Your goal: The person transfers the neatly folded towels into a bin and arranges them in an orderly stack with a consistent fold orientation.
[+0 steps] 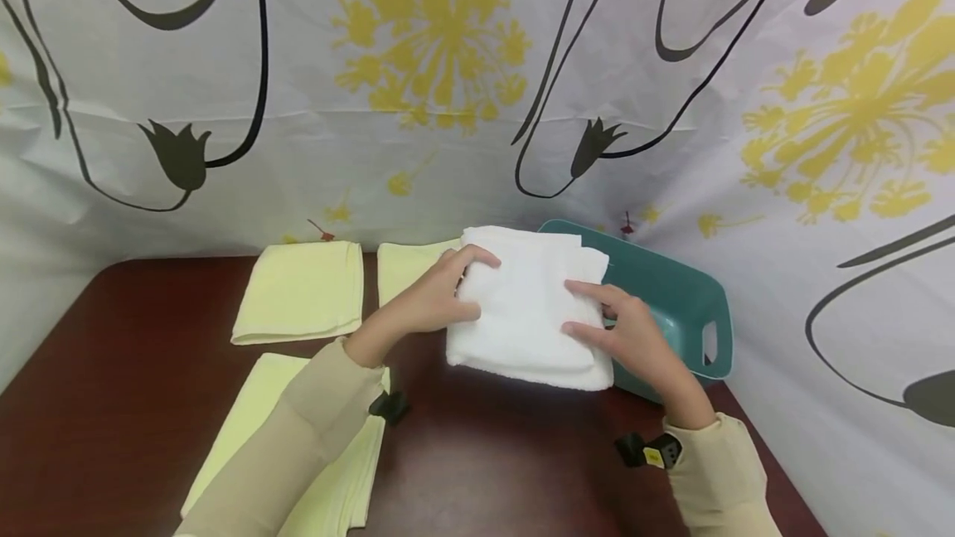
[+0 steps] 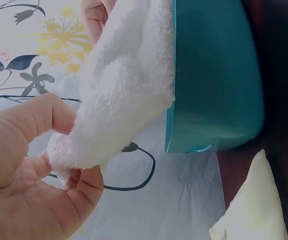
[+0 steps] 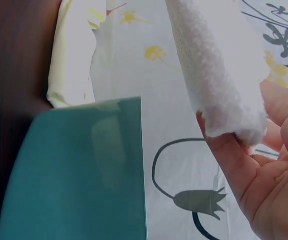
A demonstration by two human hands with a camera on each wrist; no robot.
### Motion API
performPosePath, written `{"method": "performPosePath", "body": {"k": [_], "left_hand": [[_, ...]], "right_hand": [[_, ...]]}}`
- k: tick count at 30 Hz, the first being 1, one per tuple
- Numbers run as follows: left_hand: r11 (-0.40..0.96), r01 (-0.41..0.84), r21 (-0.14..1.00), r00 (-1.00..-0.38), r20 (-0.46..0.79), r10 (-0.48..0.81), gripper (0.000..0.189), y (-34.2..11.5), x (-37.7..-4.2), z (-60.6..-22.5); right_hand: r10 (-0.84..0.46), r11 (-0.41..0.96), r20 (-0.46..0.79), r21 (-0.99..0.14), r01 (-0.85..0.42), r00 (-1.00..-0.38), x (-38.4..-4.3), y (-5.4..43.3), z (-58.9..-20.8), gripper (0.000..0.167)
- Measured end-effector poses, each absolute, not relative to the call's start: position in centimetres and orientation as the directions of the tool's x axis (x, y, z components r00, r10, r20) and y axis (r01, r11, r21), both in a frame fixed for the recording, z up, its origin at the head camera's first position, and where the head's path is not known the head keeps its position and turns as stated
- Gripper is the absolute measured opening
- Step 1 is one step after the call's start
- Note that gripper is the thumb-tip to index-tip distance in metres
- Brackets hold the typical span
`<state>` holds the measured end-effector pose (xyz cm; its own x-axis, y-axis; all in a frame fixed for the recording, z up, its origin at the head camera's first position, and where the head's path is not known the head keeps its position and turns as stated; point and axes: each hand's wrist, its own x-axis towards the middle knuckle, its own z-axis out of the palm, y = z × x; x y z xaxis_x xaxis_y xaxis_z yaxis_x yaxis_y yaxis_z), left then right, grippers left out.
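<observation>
A folded white towel [image 1: 525,305] is held up off the table by both hands, one at each side. My left hand [image 1: 443,292] grips its left edge, and in the left wrist view the thumb lies on one face with fingers [image 2: 86,185] curled under the other. On the opposite side my right hand [image 1: 622,326] pinches the right edge; the right wrist view shows fingers [image 3: 229,155] beneath the fluffy cloth. Behind and right of the towel stands a teal plastic basket [image 1: 690,297], partly hidden by the towel and right hand.
Folded pale yellow towels lie at the back left [image 1: 302,288], behind the left hand [image 1: 406,268] and under the left forearm [image 1: 351,471]. The dark red-brown table [image 1: 492,471] meets a patterned curtain [image 1: 298,106] at its back and right.
</observation>
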<state>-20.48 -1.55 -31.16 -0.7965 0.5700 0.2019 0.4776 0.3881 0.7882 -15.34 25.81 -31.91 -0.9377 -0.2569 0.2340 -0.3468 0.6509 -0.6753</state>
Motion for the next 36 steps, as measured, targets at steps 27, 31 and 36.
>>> {"method": "performPosePath", "body": {"k": [27, 31, 36], "left_hand": [[0.367, 0.487, 0.793, -0.733, 0.143, 0.665, 0.051, 3.9, -24.2, -29.3], [0.372, 0.462, 0.805, -0.735, 0.112, 0.669, 0.051, 4.5, -24.4, -29.6], [0.368, 0.459, 0.809, -0.733, 0.111, 0.672, 0.050, 5.4, -24.7, -30.0]], "right_hand": [[-0.165, 0.640, 0.118, -0.743, -0.197, -0.979, -15.9, 31.1, -30.5, 0.057], [-0.160, 0.648, 0.101, -0.740, -0.182, -0.982, -15.9, 31.6, -30.5, 0.057], [-0.155, 0.666, 0.114, -0.721, -0.189, -0.981, -16.0, 32.2, -30.6, 0.057]]}}
